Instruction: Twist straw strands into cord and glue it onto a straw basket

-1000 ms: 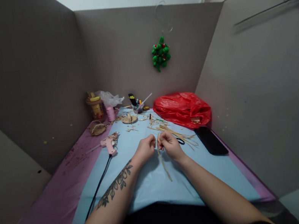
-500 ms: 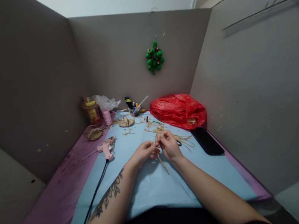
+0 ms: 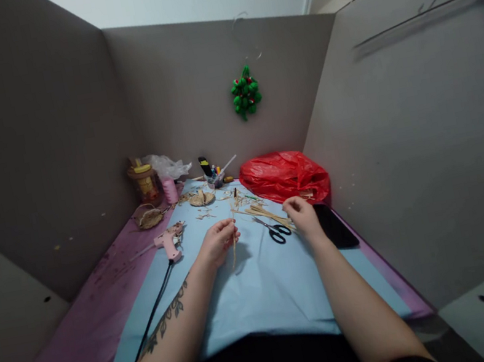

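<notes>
My left hand (image 3: 220, 242) is closed in a pinch on a thin straw strip (image 3: 235, 256), which hangs down below the fingers with a short end poking up. To the right, my right hand (image 3: 303, 218) is held over the right end of a bundle of loose straw strips (image 3: 259, 211). Its fingers are curled together, and what they hold, if anything, is hidden. Between the two hands, black-handled scissors (image 3: 278, 234) lie against the straw bundle on the blue sheet (image 3: 263, 302).
A pink glue gun (image 3: 169, 243) with a black cord lies at left. Behind are a small woven piece (image 3: 201, 198), a woven basket (image 3: 149, 217), a pink thread spool (image 3: 169, 190), and a pen cup (image 3: 215, 179). A red plastic bag (image 3: 285, 176) and black phone (image 3: 337, 226) are at right.
My hands have come apart: the right moved right toward the straw bundle, the left stayed with the strip, shifting slightly left. The scissors, mostly covered before, now show.
</notes>
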{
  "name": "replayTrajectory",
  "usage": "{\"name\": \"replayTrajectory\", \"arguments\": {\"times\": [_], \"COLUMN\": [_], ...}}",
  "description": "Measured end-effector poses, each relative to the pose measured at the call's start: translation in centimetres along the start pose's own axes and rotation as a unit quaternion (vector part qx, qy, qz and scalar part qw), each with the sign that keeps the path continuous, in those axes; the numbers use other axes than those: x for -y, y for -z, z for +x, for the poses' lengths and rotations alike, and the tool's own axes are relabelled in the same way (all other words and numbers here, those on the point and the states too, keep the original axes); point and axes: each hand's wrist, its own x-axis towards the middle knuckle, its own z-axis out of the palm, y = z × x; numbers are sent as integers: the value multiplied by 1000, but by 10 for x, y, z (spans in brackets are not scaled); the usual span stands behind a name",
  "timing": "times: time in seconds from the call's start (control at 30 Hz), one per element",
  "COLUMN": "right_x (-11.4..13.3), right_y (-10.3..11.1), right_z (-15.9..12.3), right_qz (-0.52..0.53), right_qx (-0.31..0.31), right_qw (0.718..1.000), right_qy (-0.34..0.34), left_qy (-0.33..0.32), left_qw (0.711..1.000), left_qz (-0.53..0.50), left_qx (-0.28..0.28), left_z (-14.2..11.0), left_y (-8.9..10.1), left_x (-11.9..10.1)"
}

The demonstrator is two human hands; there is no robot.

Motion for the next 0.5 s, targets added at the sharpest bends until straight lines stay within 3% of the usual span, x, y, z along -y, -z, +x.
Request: {"name": "replayTrajectory", "arguments": {"times": [0.07,0.17,0.27,0.5], "right_x": [-12,-28,-35,-26], "right_y": [7,2,-4,0], "right_z": [1,-2,-3,-6], "right_qz": [-201,-390,-453,-474], "right_qx": [109,209,227,261], "right_qw": [973,895,860,834], "right_qy": [-17,-55,-65,-104], "left_qy": [3,1,-10,-22], "left_qw": [1000,1000,1000,999], "left_qz": [5,18,11,-6], "left_qx": [6,16,17,33], "left_z": [0,-1,-2,0], "left_y": [0,0,-1,3], "left_x": [-1,-1,0,1]}}
